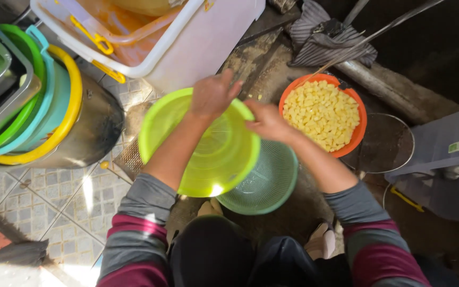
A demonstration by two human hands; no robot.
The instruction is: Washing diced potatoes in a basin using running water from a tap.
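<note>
Head view: fingers (pixel 251 123) grip green bowl's (pixel 208 159) rim.

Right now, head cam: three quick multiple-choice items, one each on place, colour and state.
1. Where is the orange bowl?
A. right of the lime basin
B. inside the white tub
C. on the grey stool

2. What colour is the strainer under the lime basin?
A. red
B. pale green
C. black

3. What does the orange bowl hold?
A. nothing
B. water only
C. yellow diced pieces

Answers: 1 A, it sits on the ground past the right hand. 2 B, its mesh shows below the basin the left hand grips. 3 C, cubes fill it.
</note>
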